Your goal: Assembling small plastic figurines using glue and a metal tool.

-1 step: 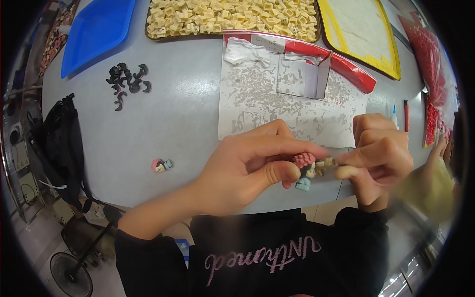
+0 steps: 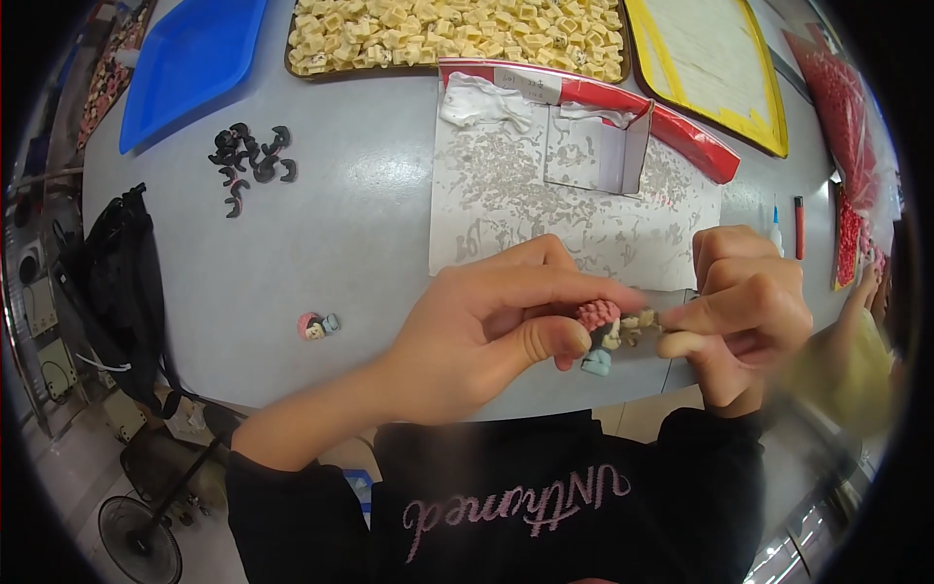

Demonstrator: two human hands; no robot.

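Observation:
My left hand (image 2: pixel 477 336) is closed, with the thumb and forefinger pinching a small figurine (image 2: pixel 597 314). The figurine has a bumpy pink top, a black and cream middle and a pale blue part below. At its right side, the thumb and fingers of my right hand (image 2: pixel 744 307) pinch the end of a small beige piece (image 2: pixel 639 321). Whether that piece is joined to the figurine I cannot tell. A second small figurine (image 2: pixel 313 327), also pink and pale blue, lies on the grey table to the left of my left hand.
Black curved pieces (image 2: pixel 261 161) lie at the far left, below a blue tray (image 2: pixel 185 73). Beyond my hands is a white sheet (image 2: pixel 467 234) with grey bits and a small open box (image 2: pixel 630 161). Cream pieces fill a tray (image 2: pixel 289 58) at the back. A red pen (image 2: pixel 799 229) lies right.

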